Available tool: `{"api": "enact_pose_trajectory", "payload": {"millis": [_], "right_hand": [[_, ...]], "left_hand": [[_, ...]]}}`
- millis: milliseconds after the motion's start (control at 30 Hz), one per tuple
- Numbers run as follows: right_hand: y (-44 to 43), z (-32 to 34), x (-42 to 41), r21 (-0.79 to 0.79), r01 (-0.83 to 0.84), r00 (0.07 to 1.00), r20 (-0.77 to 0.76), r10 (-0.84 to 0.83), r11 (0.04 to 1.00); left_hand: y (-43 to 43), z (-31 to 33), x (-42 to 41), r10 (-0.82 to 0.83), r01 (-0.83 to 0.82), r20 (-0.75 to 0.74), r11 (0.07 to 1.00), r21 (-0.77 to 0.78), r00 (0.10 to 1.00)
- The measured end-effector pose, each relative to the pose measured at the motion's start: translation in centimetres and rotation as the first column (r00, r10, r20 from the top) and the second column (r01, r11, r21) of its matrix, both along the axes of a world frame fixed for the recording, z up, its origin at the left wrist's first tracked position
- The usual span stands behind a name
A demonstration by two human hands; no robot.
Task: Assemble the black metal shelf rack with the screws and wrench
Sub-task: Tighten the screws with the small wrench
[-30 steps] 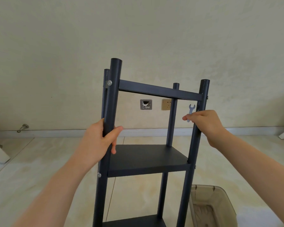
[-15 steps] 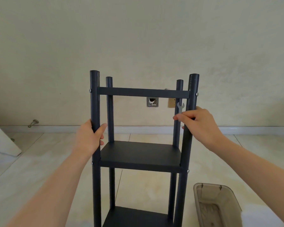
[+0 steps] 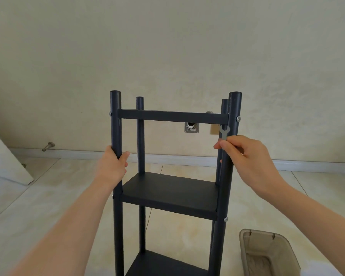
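Black rack (image 3: pixel 168 191) stands upright on the tiles (image 3: pixel 48 196). The left hand (image 3: pixel 112 168) grips it by the front left post. The right hand (image 3: pixel 245 156) pinches the small wrench (image 3: pixel 224 133) at the right post, just under a screw (image 3: pixel 237 118). The thin wrench may slip from such a light pinch, and the tall rack may tip if pushed sideways.

A wide gap is lying open mid-frame between the crossbar (image 3: pixel 172 117) and the shelf (image 3: pixel 169 191). The left hand (image 3: pixel 112 166) is wrapping the left post (image 3: pixel 116 124), the right hand (image 3: pixel 245 156) and wrench (image 3: pixel 223 133) are crowding the right post (image 3: pixel 234 108); a bin (image 3: pixel 257 231) is sitting lower right.
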State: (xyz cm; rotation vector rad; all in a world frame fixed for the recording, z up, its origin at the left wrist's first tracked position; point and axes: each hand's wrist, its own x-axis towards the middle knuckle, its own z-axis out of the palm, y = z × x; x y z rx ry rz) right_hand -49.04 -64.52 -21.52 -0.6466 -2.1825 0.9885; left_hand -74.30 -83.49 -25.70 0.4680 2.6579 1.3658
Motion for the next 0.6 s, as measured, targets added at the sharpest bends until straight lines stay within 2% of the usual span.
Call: {"api": "enact_pose_trajectory", "payload": {"millis": [200, 500, 567, 600], "right_hand": [[-0.9, 0.7, -0.2, -0.082, -0.151, 0.982, -0.126, 0.14, 0.985], [-1.6, 1.8, -1.0, -0.156, -0.276, 0.952, -0.18, 0.247, 0.948], [-1.7, 2.1, -1.1, -0.123, -0.281, 0.952, -0.16, 0.261, 0.952], [-1.8, 2.2, -1.2, -0.103, -0.285, 0.951, -0.151, 0.268, 0.953]], "left_hand": [[-0.8, 0.0, -0.1, 0.097, -0.094, 0.078, 0.995, -0.037, 0.992], [0.3, 1.1, 3.3, 0.153, -0.139, 0.145, 0.985, -0.097, 0.978], [1.2, 1.7, 5.2, 0.111, -0.096, 0.111, 0.986, -0.136, 0.988], [1.7, 2.0, 6.4, 0.035, -0.024, 0.12, 0.995, -0.095, 0.992]]}}
